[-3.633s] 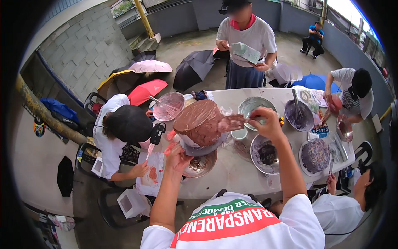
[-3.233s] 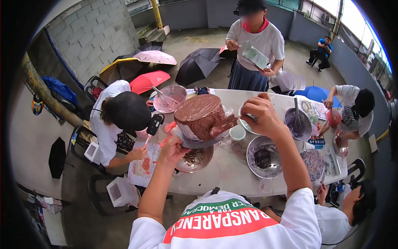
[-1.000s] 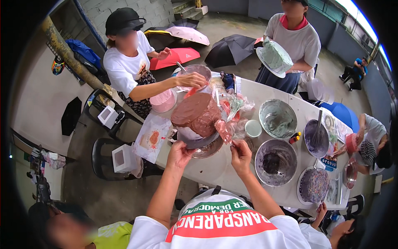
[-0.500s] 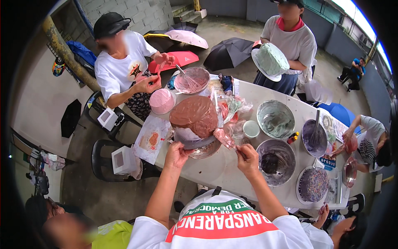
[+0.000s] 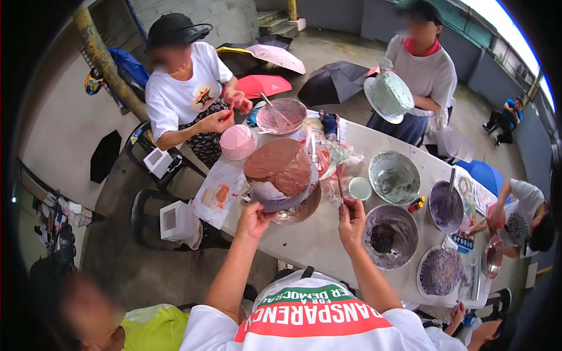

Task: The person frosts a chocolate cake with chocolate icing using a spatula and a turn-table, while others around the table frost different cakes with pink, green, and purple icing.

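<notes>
A brown-frosted cake (image 5: 276, 167) with a pale bare patch on its near side rests tilted on a grey-looking round board (image 5: 287, 203). My left hand (image 5: 254, 221) is closed on the near edge of that board, over a metal bowl (image 5: 305, 212) smeared with brown. Upright in the closed fingers of my right hand (image 5: 352, 225) is a spatula (image 5: 340, 182), its frosting-streaked blade seen nearly edge-on. The blade stands to the right of the cake, apart from it, beside a small white tub (image 5: 359, 188).
A pink cake (image 5: 237, 142) and a pink-smeared bowl with whisk (image 5: 282, 116) stand beyond. On the right are a green-smeared bowl (image 5: 394, 177), a purple-smeared bowl (image 5: 404, 234) and a sprinkled purple cake (image 5: 440, 271). Co-workers surround the table; one holds a green cake (image 5: 391, 93).
My right hand has turned the spatula from leaning against the cake's edge to upright and away from it. The cake's board is still in my left hand.
</notes>
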A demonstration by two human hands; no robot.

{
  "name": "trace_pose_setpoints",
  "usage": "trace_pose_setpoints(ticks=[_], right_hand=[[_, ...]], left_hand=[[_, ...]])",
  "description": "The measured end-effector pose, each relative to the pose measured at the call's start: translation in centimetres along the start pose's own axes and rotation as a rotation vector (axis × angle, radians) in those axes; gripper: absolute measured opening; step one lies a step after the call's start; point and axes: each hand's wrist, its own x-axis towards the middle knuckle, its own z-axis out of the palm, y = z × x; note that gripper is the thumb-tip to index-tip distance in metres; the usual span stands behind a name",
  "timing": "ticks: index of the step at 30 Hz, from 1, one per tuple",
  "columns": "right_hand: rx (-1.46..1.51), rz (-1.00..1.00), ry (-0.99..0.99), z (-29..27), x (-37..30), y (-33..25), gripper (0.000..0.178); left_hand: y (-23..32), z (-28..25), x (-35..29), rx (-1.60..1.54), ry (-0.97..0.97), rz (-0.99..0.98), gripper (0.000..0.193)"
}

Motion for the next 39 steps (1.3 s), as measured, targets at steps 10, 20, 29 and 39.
trace_pose_setpoints(ticks=[10,20,29,39], right_hand=[[0.604,0.336,-0.158,3.5,0.4,-0.9,0.009],[0.641,0.418,-0.308,5.4,0.7,-0.8,0.011],[0.631,0.462,-0.35,5.6,-0.6,0.6,0.012],[0.388,0.549,-0.381,2.6,-1.4,1.7,0.009]], left_hand=[[0.3,0.4,-1.0,-0.104,-0.052,-0.011,0.03],[0.7,-1.4,-1.5,-0.107,0.031,0.047,0.032],[0.6,-1.0,-2.0,-0.112,0.028,0.063,0.029],[1.4,-1.2,-1.5,-0.114,0.039,0.076,0.03]])
